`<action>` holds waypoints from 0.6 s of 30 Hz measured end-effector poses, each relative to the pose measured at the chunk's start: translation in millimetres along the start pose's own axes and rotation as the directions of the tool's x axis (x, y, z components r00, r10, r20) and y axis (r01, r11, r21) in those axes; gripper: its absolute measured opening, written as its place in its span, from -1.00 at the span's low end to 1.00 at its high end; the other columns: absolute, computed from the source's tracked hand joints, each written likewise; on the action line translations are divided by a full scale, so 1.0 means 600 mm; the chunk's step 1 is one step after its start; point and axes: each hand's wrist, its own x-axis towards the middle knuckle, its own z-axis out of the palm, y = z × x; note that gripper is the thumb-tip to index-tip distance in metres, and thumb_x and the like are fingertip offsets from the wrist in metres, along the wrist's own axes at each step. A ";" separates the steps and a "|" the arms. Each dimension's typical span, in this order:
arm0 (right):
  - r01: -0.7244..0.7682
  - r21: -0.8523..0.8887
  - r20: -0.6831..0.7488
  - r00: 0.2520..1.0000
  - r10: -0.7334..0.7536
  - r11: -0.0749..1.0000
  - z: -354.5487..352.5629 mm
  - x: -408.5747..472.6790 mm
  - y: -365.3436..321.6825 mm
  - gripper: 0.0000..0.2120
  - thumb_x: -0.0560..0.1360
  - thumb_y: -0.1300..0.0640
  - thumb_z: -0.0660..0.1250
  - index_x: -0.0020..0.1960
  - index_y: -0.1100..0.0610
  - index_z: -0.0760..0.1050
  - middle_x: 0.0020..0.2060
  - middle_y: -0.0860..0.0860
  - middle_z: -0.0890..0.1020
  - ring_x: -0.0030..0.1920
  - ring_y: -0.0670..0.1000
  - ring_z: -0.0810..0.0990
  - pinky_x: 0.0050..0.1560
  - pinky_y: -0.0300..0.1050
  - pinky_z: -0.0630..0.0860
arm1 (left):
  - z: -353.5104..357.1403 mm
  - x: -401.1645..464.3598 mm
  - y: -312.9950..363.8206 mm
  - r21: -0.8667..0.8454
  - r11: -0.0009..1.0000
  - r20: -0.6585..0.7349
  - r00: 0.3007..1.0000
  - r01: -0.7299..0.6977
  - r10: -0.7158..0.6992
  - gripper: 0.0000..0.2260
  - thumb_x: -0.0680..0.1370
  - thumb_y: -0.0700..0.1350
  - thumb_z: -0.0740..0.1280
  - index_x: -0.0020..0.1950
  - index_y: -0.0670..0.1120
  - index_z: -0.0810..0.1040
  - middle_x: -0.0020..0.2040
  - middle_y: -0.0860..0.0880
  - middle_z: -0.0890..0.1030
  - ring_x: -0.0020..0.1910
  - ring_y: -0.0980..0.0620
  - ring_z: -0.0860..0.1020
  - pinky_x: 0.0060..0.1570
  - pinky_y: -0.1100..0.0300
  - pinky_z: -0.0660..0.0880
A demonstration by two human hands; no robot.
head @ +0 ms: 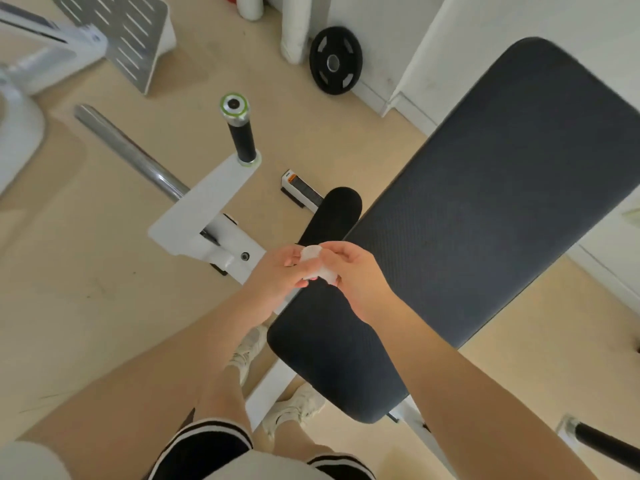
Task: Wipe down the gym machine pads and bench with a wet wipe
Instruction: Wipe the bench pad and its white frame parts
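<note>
Both hands, left hand (277, 271) and right hand (356, 275), pinch the folded wet wipe (317, 266) together above the bench pad (485, 188), apparently readying it for wiping.

A gym room: padded bench (467, 202), weight plate (335, 60) against the wall, white machine frame (204, 209).

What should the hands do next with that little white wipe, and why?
Probably open it out flat. Both the left hand and right hand pinch the wet wipe, which looks bunched up small and held above the dark bench pad, not touching it. A bunched wipe would likely cover little of that big pad.
</note>
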 end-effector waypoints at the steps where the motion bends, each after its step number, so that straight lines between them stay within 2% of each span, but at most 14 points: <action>1: 0.016 0.046 0.027 0.999 -0.017 0.999 -0.001 -0.011 -0.002 -0.80 0.49 0.21 0.32 0.12 0.14 0.53 0.02 0.11 0.61 0.06 0.10 0.58 0.07 -0.04 0.56 | 0.002 -0.010 0.007 -0.029 0.999 -0.030 0.999 -0.019 0.018 -0.85 0.44 0.00 0.41 -0.13 -0.04 0.51 -0.22 -0.06 0.56 -0.23 0.05 0.52 -0.20 0.20 0.48; 4: 0.067 0.086 0.114 0.990 -0.077 0.994 -0.003 -0.040 -0.013 -0.73 0.45 0.21 0.38 0.14 0.12 0.52 0.04 0.11 0.63 0.09 0.10 0.60 0.15 0.01 0.53 | -0.007 -0.038 0.022 -0.067 0.995 -0.105 0.992 -0.073 0.066 -0.92 0.46 -0.14 0.40 -0.12 -0.05 0.50 -0.22 -0.02 0.57 -0.23 0.10 0.54 -0.26 0.32 0.48; 6: 0.070 0.093 0.100 0.992 -0.079 0.993 -0.003 -0.050 -0.023 -0.80 0.48 0.21 0.34 0.10 0.09 0.55 0.04 0.10 0.63 0.10 0.09 0.59 0.17 0.02 0.51 | -0.018 -0.048 0.029 -0.065 0.992 -0.095 0.990 -0.112 0.105 -0.93 0.48 -0.17 0.38 -0.11 -0.08 0.50 -0.24 -0.03 0.57 -0.27 0.09 0.51 -0.29 0.31 0.45; 9: 0.041 0.205 0.081 0.995 -0.059 0.978 0.004 -0.051 -0.040 -0.87 0.51 0.25 0.28 0.02 0.13 0.56 0.00 0.11 0.62 0.08 0.10 0.59 0.16 -0.04 0.52 | -0.039 -0.051 0.048 -0.028 0.992 -0.050 0.991 -0.125 0.124 -0.92 0.50 -0.19 0.35 -0.16 -0.05 0.48 -0.35 0.02 0.49 -0.42 0.14 0.39 -0.36 0.31 0.34; 12: 0.112 0.231 0.101 0.985 -0.138 0.967 0.031 -0.042 -0.067 -0.86 0.50 0.23 0.30 0.04 0.13 0.55 -0.05 0.09 0.62 0.01 0.06 0.59 0.12 -0.04 0.50 | -0.069 -0.038 0.075 0.010 0.988 -0.066 0.986 -0.152 0.153 -0.90 0.50 -0.18 0.35 -0.20 -0.04 0.48 -0.43 0.09 0.42 -0.52 0.22 0.33 -0.41 0.32 0.27; 16: 0.220 0.110 -0.029 0.975 -0.218 0.969 0.077 -0.004 -0.128 -0.89 0.46 0.21 0.37 -0.15 0.00 0.59 -0.20 0.06 0.64 -0.12 0.02 0.60 0.05 -0.04 0.54 | -0.126 0.004 0.115 0.159 0.967 -0.060 0.976 -0.199 0.211 -0.91 0.47 -0.04 0.40 -0.18 0.03 0.51 -0.32 0.08 0.47 -0.36 0.16 0.41 -0.32 0.27 0.35; 18: 0.198 0.139 -0.103 0.977 -0.184 0.970 0.097 0.033 -0.160 -0.89 0.46 0.21 0.37 -0.19 0.02 0.58 -0.25 0.02 0.63 -0.18 -0.02 0.58 0.04 -0.04 0.55 | -0.158 0.035 0.138 0.202 0.954 -0.128 0.960 -0.223 0.251 -0.92 0.50 -0.12 0.34 -0.07 0.04 0.48 -0.19 0.11 0.50 -0.22 0.12 0.47 -0.20 0.27 0.41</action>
